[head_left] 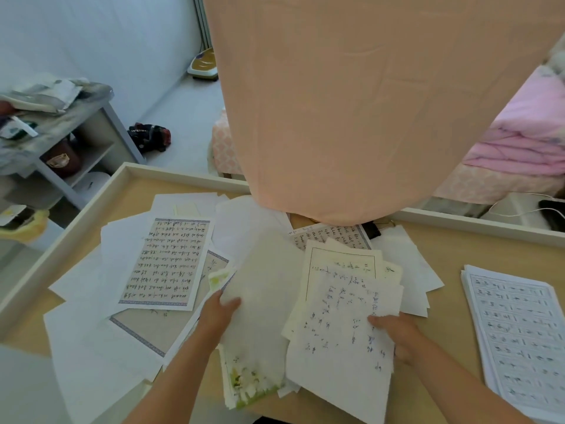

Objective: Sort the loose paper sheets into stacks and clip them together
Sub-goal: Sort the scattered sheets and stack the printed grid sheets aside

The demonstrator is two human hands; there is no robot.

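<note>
Loose paper sheets lie scattered over a wooden table (443,246). My left hand (218,313) grips a lifted translucent white sheet (266,289), thumb on top, above a flower-printed sheet (253,384). My right hand (397,332) pinches the right edge of a handwritten sheet (339,328) with my thumb on top. A bordered page of handwriting (168,261) rests on blank sheets at the left. A neat stack of grid practice sheets (516,338) sits at the right. A black binder clip (374,229) lies at the far edge, partly under a hanging peach cloth (367,102).
The table has a raised white rim (183,174). A grey shelf unit (76,139) with clutter stands at the left. A bed with pink bedding (519,142) is beyond the table at the right, and a white cable (513,212) lies past the far edge.
</note>
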